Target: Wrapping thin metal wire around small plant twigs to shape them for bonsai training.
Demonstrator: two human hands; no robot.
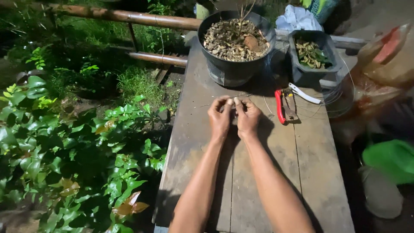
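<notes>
My left hand [220, 115] and my right hand [247, 117] meet over the middle of a weathered wooden bench [302, 172], fingers curled together. Between the fingertips they pinch a thin wire [207, 104] that trails off to the left; it is too fine to follow further. Beyond the hands stands a round black pot [235, 64] filled with coarse gravel and a bare twig. Pruning shears [284, 103] with one red and one white handle lie on the bench just right of my right hand.
A small dark rectangular pot [330, 56] with leaf cuttings sits at the back right, white crumpled plastic [297, 18] behind it. A clear plastic bag [379, 64] and a green container [390, 159] are on the right. Leafy plants [77, 146] and bamboo rails [129, 17] fill the left.
</notes>
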